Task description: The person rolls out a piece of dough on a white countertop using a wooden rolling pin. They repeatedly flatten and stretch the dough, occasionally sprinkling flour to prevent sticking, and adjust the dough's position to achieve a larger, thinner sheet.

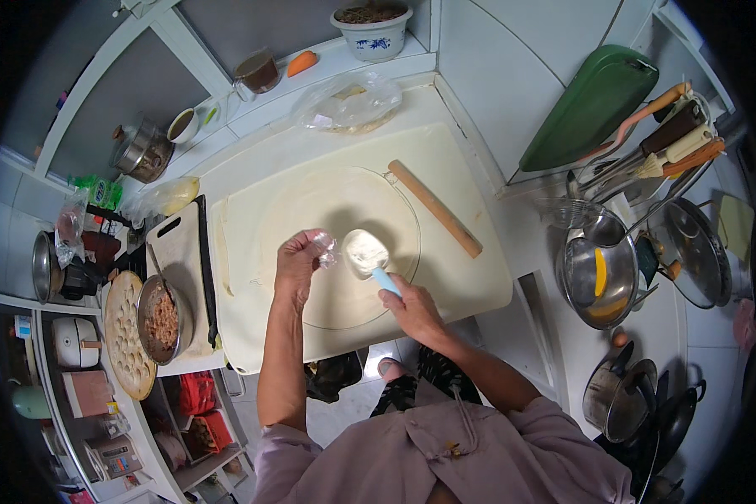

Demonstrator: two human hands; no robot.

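My right hand [416, 310] grips the light blue handle of a scoop [365, 252], whose pale bowl holds white powder that looks like flour. Just left of it, my left hand [299, 261] pinches a small crumpled piece of clear plastic [325, 249] between thumb and fingers. Both hands hover over a large cream board [479, 286] marked with a thin dark circle. Inside that ring is a pale round area; whether it is dough or bare surface I cannot tell. A wooden rolling pin [435, 208] lies diagonally on the board's right side.
Left of the board stand a metal bowl of minced filling [164, 318] with a utensil and a round tray [126, 353] of small pale pieces. A plastic bag [353, 104] lies behind. At right are a steel basin [600, 277], a green cutting board [589, 107] and pots [617, 397].
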